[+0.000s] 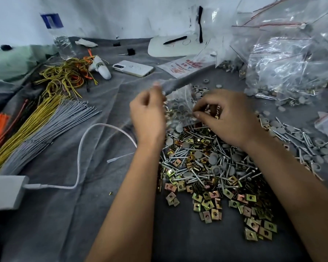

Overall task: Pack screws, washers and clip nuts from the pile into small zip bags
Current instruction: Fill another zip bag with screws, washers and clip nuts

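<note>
Hands meet over the far end of the pile (206, 163) of screws, grey washers and brass-coloured clip nuts, which lies on the grey cloth (74, 214) towards its right edge. Left hand (148, 114), blurred, has curled fingers pinching the left edge of a small zip bag (180, 108) containing washers. Right hand (225, 118) pinches the bag's right side. Filled bags (284, 59) are heaped at the far right corner.
</note>
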Motion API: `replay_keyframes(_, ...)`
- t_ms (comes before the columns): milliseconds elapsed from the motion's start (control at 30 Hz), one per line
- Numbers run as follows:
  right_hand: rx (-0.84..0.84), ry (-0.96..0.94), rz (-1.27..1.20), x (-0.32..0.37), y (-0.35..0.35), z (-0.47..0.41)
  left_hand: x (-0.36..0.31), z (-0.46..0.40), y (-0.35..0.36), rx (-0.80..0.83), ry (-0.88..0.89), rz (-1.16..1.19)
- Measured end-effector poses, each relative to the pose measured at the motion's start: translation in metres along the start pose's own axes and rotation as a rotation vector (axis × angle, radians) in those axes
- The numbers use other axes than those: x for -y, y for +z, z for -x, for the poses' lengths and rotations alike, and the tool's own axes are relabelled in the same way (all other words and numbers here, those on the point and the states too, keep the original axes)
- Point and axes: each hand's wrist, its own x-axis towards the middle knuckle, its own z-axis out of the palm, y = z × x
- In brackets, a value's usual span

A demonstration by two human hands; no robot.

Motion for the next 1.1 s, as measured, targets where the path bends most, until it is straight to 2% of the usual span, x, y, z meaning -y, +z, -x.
replay_keyframes(67, -0.010, -0.062, 0.035, 0.002, 0.001, 0.000, 0.002, 0.007, 0.008, 0.117, 0.136, -0.216)
replay_keyframes(167, -0.058, -0.176, 0.117, 0.004, 0.003, 0.000, 0.001, 0.012, 0.013, 0.141, 0.206, -0.367)
replay_keyframes(300, -0.089, -0.242, 0.067, 0.008, 0.004, -0.003, 0.003, 0.009, 0.011, 0.105, 0.131, -0.350)
replay_keyframes(500, -0.124, -0.135, -0.025, 0.002, -0.002, -0.003, 0.002, 0.011, 0.009, 0.201, 0.042, -0.374)
replay_keyframes(600, -0.107, -0.113, -0.053, 0.002, -0.006, -0.002, 0.004, 0.013, 0.012, 0.141, 0.062, -0.368)
replay_keyframes(667, -0.026, -0.100, -0.069, 0.002, -0.013, -0.003, 0.006, 0.011, 0.011, 0.037, 0.065, -0.338)
replay_keyframes(700, 0.070, -0.087, -0.023, 0.004, -0.016, -0.003, 0.007, 0.010, 0.009, -0.028, 0.075, -0.337)
replay_keyframes(767, 0.301, -0.050, 0.203, 0.006, -0.016, -0.004, 0.008, 0.005, 0.005, -0.131, 0.105, -0.331)
replay_keyframes(833, 0.433, -0.007, 0.418, 0.011, -0.009, -0.004, 0.009, 0.002, 0.003, -0.162, 0.135, -0.331)
replay_keyframes(933, 0.440, -0.025, 0.518, 0.020, 0.000, -0.005, 0.010, 0.002, 0.004, -0.138, 0.170, -0.356)
replay_keyframes(1100, 0.400, 0.008, 0.250, 0.008, -0.004, -0.003, 0.010, 0.004, 0.005, 0.019, 0.155, -0.450)
